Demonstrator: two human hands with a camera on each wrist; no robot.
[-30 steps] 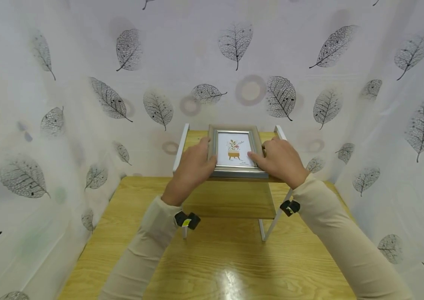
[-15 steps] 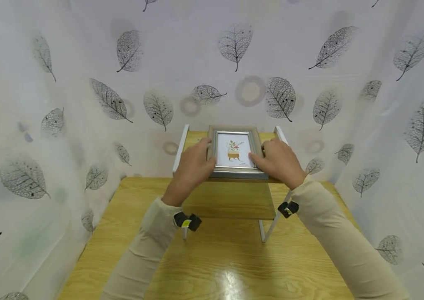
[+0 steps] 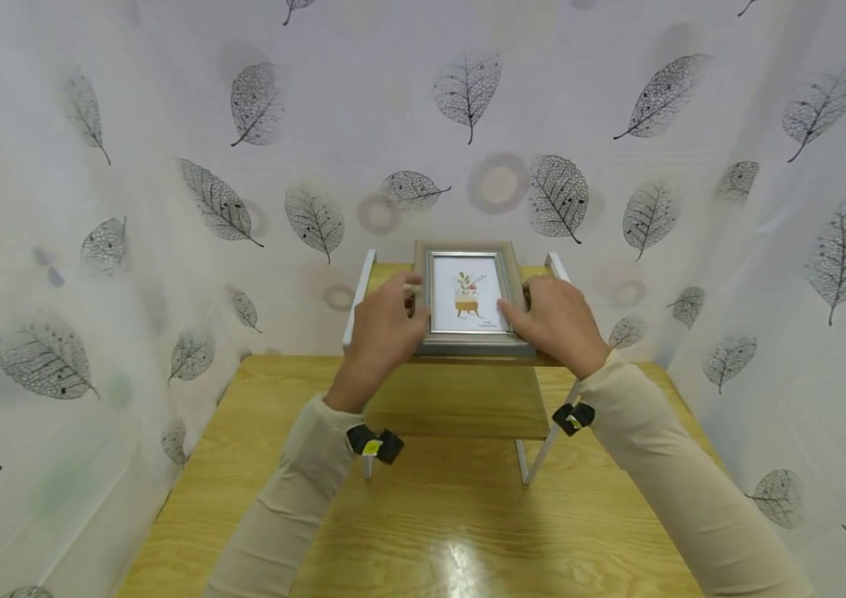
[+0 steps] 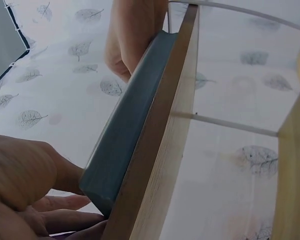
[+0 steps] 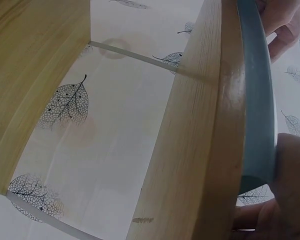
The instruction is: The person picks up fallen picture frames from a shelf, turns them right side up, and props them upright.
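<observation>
Facing up, picture frame (image 3: pixel 465 296), top away, long axis front-to-back; hands (image 3: pixel 387 328) (image 3: pixel 563 324) gripping both sides.

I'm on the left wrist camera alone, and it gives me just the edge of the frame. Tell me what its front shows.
Observer: From the head view, the picture frame holds a drawing of a plant in an orange planter on legs.
Operator: Now report what the stand's feet meet.
Observer: The stand has its white legs down on a wooden table.
Operator: Give me the sleeve colour.
Observer: Both sleeves are beige.
</observation>
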